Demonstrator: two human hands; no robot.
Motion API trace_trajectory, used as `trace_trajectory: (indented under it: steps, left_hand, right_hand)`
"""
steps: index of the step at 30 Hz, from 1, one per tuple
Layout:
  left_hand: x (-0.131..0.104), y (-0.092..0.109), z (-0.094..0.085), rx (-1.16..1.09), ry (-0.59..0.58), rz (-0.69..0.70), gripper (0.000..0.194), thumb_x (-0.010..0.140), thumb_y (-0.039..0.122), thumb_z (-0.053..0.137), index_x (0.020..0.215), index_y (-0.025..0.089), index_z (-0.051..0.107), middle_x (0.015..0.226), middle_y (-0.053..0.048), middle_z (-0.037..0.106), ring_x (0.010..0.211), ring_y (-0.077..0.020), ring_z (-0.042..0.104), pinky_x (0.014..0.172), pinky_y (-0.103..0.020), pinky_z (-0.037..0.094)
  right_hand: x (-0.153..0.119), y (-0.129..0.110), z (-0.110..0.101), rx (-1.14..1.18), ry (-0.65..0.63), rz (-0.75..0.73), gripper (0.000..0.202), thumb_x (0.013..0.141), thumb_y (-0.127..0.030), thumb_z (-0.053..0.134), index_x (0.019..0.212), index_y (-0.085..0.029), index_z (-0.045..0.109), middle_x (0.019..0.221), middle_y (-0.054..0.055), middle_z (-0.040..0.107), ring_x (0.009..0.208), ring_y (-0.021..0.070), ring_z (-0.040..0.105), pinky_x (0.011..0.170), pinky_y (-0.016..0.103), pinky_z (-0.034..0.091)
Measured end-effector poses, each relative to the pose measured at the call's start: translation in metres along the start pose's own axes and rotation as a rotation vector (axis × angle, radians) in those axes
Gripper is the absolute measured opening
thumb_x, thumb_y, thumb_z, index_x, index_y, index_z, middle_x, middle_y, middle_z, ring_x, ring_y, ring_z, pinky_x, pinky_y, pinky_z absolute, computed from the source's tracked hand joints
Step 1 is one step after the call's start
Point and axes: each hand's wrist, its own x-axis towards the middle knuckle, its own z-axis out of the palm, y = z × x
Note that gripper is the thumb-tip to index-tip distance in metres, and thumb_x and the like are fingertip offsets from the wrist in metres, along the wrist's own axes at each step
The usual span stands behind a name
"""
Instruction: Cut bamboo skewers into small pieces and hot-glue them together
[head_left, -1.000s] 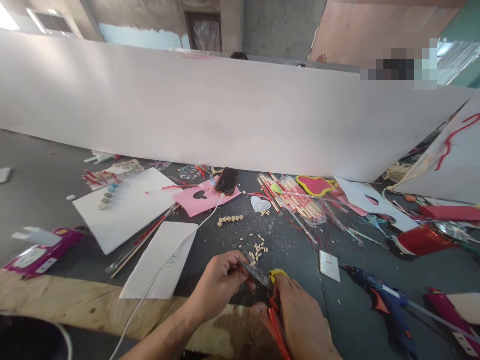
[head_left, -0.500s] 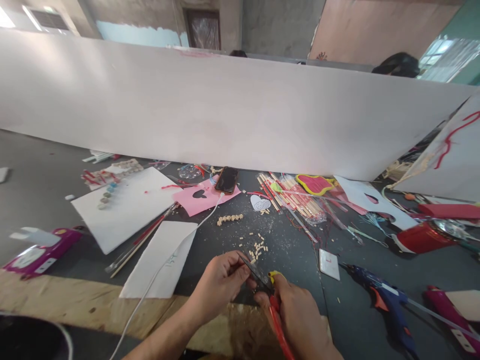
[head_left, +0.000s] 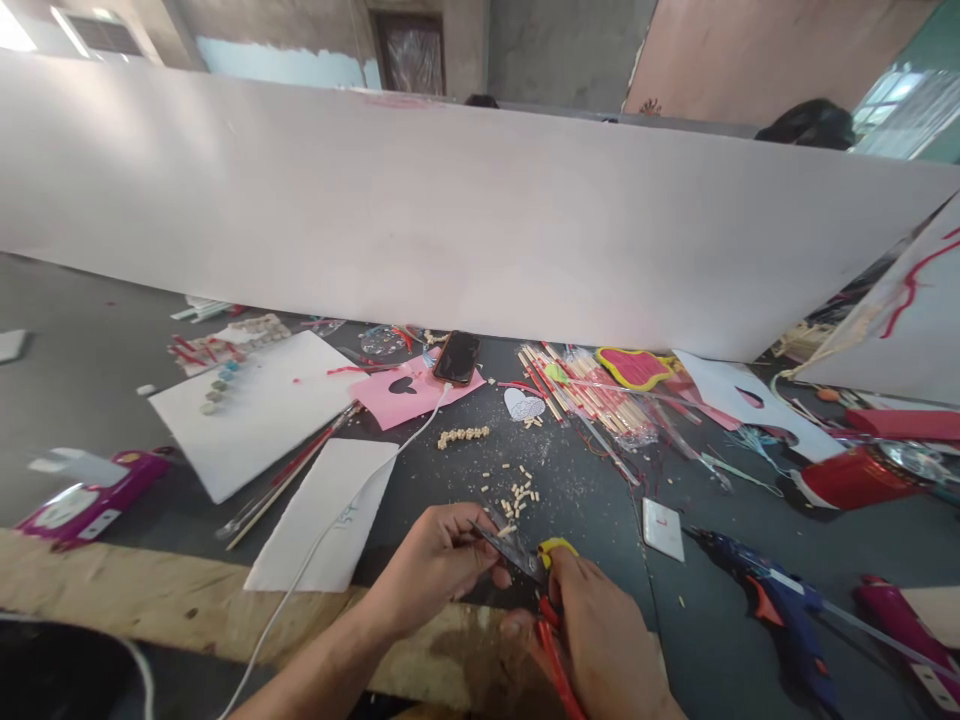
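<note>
My right hand (head_left: 600, 625) grips cutters (head_left: 517, 555) with dark blades and red and yellow handles. The blades point left, up to the fingers of my left hand (head_left: 435, 560). That hand is closed in a pinch on what looks like a thin wooden stick (head_left: 507, 531); only its pale end shows at the blades, the rest is hidden. Just beyond lie several short wooden pieces (head_left: 519, 497). Further back sit a row of pieces joined together (head_left: 463, 436) and a white paper heart (head_left: 523, 404), partly covered with round shapes.
Purple (head_left: 97, 505) and blue glue guns (head_left: 772, 600) lie left and right. Behind are a phone (head_left: 457, 357) on pink paper (head_left: 390, 405), bagged sticks (head_left: 600, 400) and a red can (head_left: 862, 475). A white cable (head_left: 315, 545) crosses cut paper. A white panel (head_left: 480, 220) stands behind.
My right thumb has moved down and the cutters' handles are spread wider. A pale stick end now shows at the blades. The view has shifted slightly.
</note>
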Motion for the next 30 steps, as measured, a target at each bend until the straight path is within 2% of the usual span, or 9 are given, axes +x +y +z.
trace_trajectory:
  steps: [5, 10, 14, 17, 19, 22, 24, 27, 30]
  left_hand:
    - [0.002, -0.003, -0.005, -0.183, -0.084, -0.055, 0.013, 0.069, 0.023, 0.065, 0.069, 0.013, 0.057, 0.053, -0.004, 0.065, 0.034, -0.0022, 0.026, 0.037, -0.018, 0.016]
    - [0.001, -0.004, -0.003, -0.158, -0.057, -0.037, 0.023, 0.072, 0.033, 0.066, 0.071, 0.012, 0.056, 0.055, -0.004, 0.064, 0.034, -0.0019, 0.026, 0.037, -0.018, 0.016]
    - [-0.001, -0.003, 0.005, 0.044, 0.079, -0.019, 0.019, 0.077, 0.03, 0.058, 0.07, 0.013, 0.056, 0.058, -0.002, 0.063, 0.037, -0.0037, 0.033, 0.039, -0.018, 0.022]
    - [-0.003, 0.001, 0.008, 0.276, 0.165, 0.077, 0.018, 0.08, 0.024, 0.053, 0.067, 0.013, 0.06, 0.063, -0.002, 0.064, 0.047, -0.008, 0.046, 0.046, -0.019, 0.032]
    - [-0.005, 0.003, 0.008, 0.368, 0.175, 0.147, 0.019, 0.081, 0.021, 0.051, 0.066, 0.014, 0.061, 0.065, -0.003, 0.065, 0.058, -0.0117, 0.054, 0.054, -0.02, 0.038]
    - [-0.004, 0.004, 0.005, 0.414, 0.157, 0.184, 0.019, 0.081, 0.02, 0.05, 0.067, 0.014, 0.061, 0.067, -0.003, 0.065, 0.065, -0.0144, 0.058, 0.06, -0.021, 0.041]
    - [-0.002, 0.002, 0.003, 0.397, 0.152, 0.166, 0.017, 0.082, 0.022, 0.05, 0.07, 0.015, 0.06, 0.064, -0.001, 0.062, 0.058, -0.0121, 0.055, 0.054, -0.02, 0.039]
    - [0.001, -0.003, 0.002, 0.289, 0.172, 0.128, 0.015, 0.083, 0.028, 0.05, 0.076, 0.016, 0.055, 0.06, 0.004, 0.055, 0.042, -0.0071, 0.045, 0.043, -0.018, 0.033]
    - [0.001, -0.006, 0.003, 0.23, 0.171, 0.15, 0.014, 0.083, 0.027, 0.05, 0.075, 0.016, 0.053, 0.058, 0.005, 0.052, 0.041, -0.0062, 0.044, 0.043, -0.018, 0.032]
  right_hand:
    - [-0.001, 0.002, 0.007, -0.029, 0.043, -0.008, 0.026, 0.085, -0.032, 0.049, 0.107, -0.019, 0.053, 0.091, 0.008, 0.068, 0.085, 0.0235, 0.064, 0.07, 0.029, 0.042]
    - [-0.001, 0.001, 0.009, -0.029, 0.028, -0.004, 0.02, 0.089, -0.037, 0.044, 0.095, -0.021, 0.055, 0.078, 0.005, 0.071, 0.072, 0.0224, 0.067, 0.059, 0.026, 0.038]
    - [0.0, 0.0, 0.005, -0.042, -0.001, 0.015, 0.02, 0.089, -0.037, 0.042, 0.091, -0.021, 0.055, 0.073, 0.005, 0.072, 0.066, 0.0228, 0.068, 0.053, 0.026, 0.034]
    - [0.002, -0.002, 0.003, -0.026, -0.038, 0.015, 0.021, 0.088, -0.037, 0.043, 0.089, -0.021, 0.057, 0.067, 0.004, 0.071, 0.064, 0.0232, 0.068, 0.051, 0.025, 0.032]
    - [0.002, -0.002, 0.003, 0.02, -0.057, -0.001, 0.021, 0.088, -0.037, 0.042, 0.087, -0.022, 0.057, 0.065, 0.003, 0.071, 0.063, 0.0218, 0.068, 0.05, 0.025, 0.031]
    - [0.002, -0.002, 0.004, 0.07, -0.061, 0.006, 0.022, 0.089, -0.039, 0.041, 0.085, -0.023, 0.055, 0.066, 0.002, 0.07, 0.061, 0.0188, 0.067, 0.051, 0.023, 0.032]
    - [0.001, -0.002, 0.004, 0.07, -0.039, 0.024, 0.023, 0.089, -0.041, 0.042, 0.086, -0.022, 0.054, 0.067, 0.002, 0.068, 0.061, 0.0182, 0.065, 0.053, 0.023, 0.033]
    - [0.001, 0.0, 0.001, 0.058, 0.054, 0.025, 0.025, 0.086, -0.041, 0.048, 0.097, -0.02, 0.054, 0.083, 0.006, 0.068, 0.076, 0.0206, 0.063, 0.063, 0.025, 0.039]
    - [0.001, 0.003, -0.002, 0.056, 0.081, 0.005, 0.035, 0.083, -0.041, 0.052, 0.108, -0.016, 0.052, 0.096, 0.011, 0.065, 0.09, 0.024, 0.061, 0.074, 0.03, 0.041]
